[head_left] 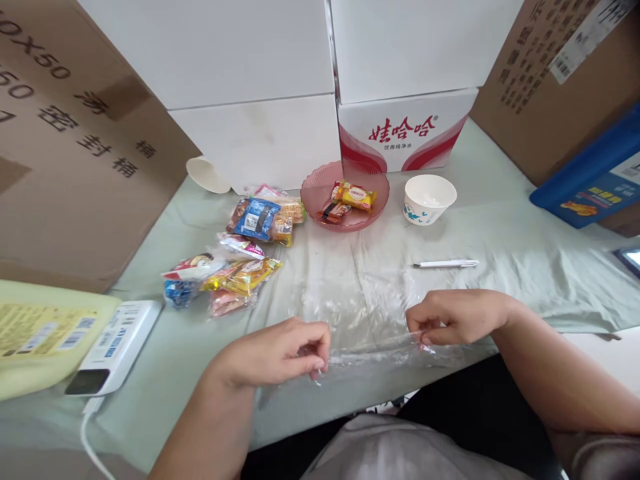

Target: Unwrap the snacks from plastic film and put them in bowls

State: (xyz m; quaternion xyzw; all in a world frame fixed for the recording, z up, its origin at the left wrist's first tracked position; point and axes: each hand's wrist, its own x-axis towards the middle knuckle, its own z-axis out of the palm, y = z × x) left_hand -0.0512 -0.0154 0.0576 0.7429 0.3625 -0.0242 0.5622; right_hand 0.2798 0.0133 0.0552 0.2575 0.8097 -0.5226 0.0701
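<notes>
Left hand (285, 350) has thumb and index finger pinched together on one end of some clear plastic film (367, 357) (maybe a bag, can't tell), and the right hand (455, 317) is pinching it farther along. It's stretched between them right by the near edge of the surface (510, 233). I'd guess it's next to weightless, floppy, kinda slippery and easy to tear, so I'd take it by the rim with fingertips, both ends.

Count so far: two hands, one piece of film. Past the right hand there's one white pen (446, 264), then one upright paper bowl (425, 210) and one pink bowl (316, 193) toward the far edge, with what looks like three snacks (356, 196) in it. Left of that are two clusters of wrapped snacks (243, 277), too overlapped to count honestly. A second paper bowl (209, 175) is tipped over by the far left corner.

Around the rest: four white cartons (250, 140) along the far edge, two brown cartons (65, 133), one per side, plus one white device (120, 340) and one pale yellow jug (50, 340) at the left edge.
</notes>
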